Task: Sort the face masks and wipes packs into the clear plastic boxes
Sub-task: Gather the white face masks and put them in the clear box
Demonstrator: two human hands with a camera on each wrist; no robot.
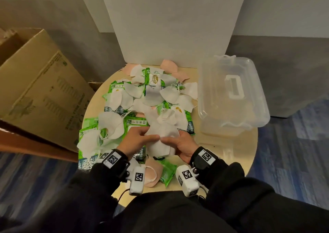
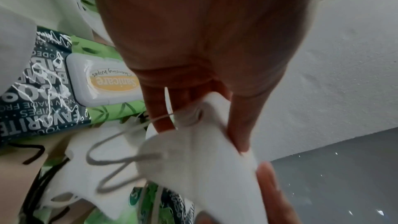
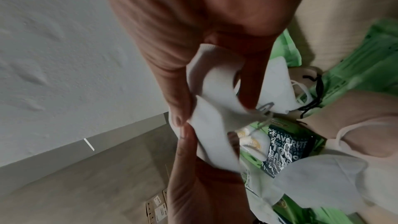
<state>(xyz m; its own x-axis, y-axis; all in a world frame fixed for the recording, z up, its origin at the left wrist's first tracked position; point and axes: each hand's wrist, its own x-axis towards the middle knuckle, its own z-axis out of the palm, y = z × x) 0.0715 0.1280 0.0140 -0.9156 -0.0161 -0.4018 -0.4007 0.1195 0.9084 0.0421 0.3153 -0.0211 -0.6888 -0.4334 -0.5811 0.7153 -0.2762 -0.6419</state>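
I had both hands on one folded white fabric face mask (image 1: 161, 138), raised just above the heap at the near side of the round pale wooden counter (image 1: 236, 154). My left hand (image 1: 136, 140) pinched its left edge and my right hand (image 1: 179, 145) its right, thumbs meeting on top. That was each grip: fingers curled onto the mask, neither spread.

The risk I judged greatest was the elastic ear loop (image 2: 120, 163) dangling beneath. It hung close to the other white masks (image 1: 110, 124) and the green plastic wipes packs (image 1: 135, 124), and could snag one and drag it along. The clear plastic box (image 1: 231, 94) stood well apart at the right, with a clear lid and white handle apparently lying inside, so a mask dropped there might land on the lid. A pinch on soft fabric could also slip mid-carry.
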